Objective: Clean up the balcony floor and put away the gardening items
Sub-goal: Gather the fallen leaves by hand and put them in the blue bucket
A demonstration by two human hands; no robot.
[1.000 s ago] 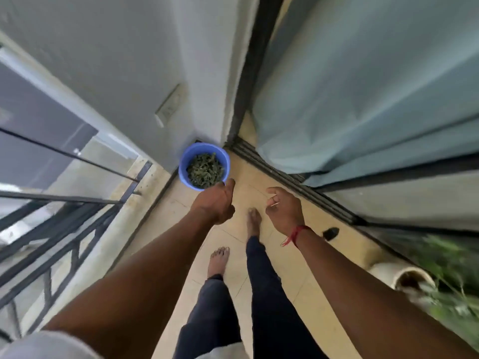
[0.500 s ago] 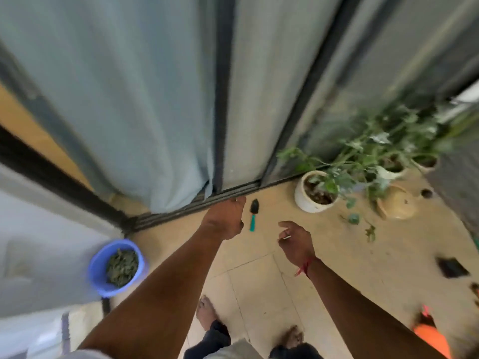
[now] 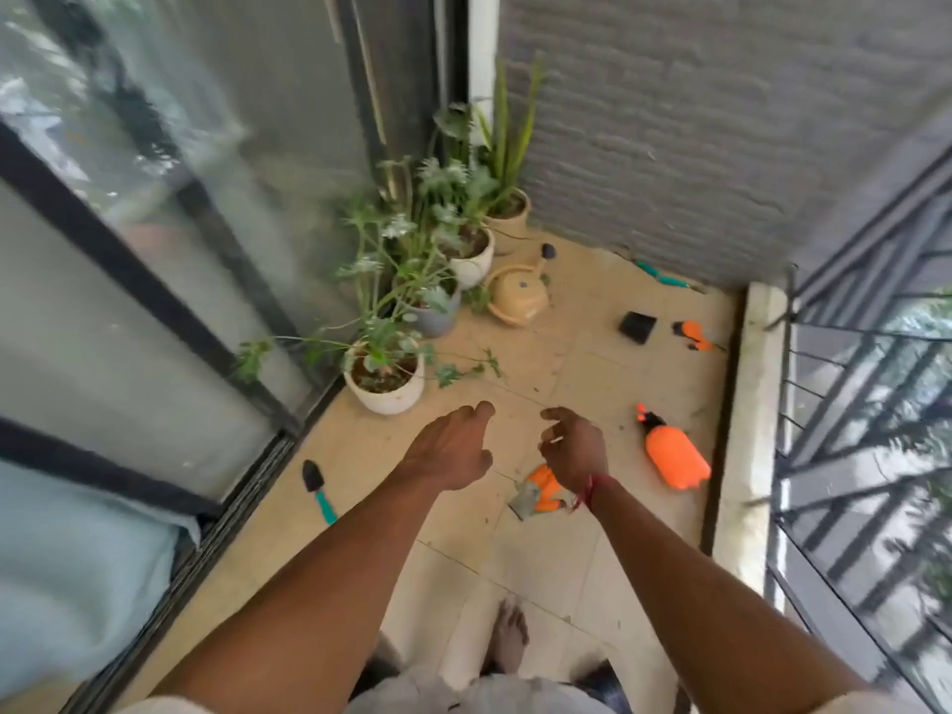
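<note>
Head view gives me a cluttered balcony. Four potted plants line the glass door [image 3: 154, 260] on my left: a white pot [image 3: 384, 399] nearest, a grey-blue pot [image 3: 438, 322] behind it, another white one [image 3: 474, 262], and a tan pot [image 3: 512, 224] in the far corner. A tan watering can [image 3: 517, 298] sits just beside the grey-blue pot.

The gardening items are scattered over the floor [image 3: 556, 559]. A trowel [image 3: 319, 489] with a teal handle lies near the door track. An orange and grey glove [image 3: 538, 492] is partly hidden under my right wrist, and an orange spray bottle [image 3: 672, 453] lies on its side near the kerb. Farther off I see a black square object [image 3: 637, 327], a small orange tool [image 3: 693, 336] and a teal tool [image 3: 662, 275] against the wall. Bits of leaf dot the tiles.

Both arms reach forward over the floor. My left hand [image 3: 451, 450] is palm down, fingers loosely curled, holding nothing. My right hand [image 3: 574, 450] is likewise loose and empty, with a red thread [image 3: 587, 494] at the wrist. Neither hand touches anything.

Beige tiles cover the floor, with a grey brick wall [image 3: 721, 121] ahead, a dark metal railing [image 3: 850, 404] on the right and a pale blue curtain [image 3: 77, 559] at lower left.
</note>
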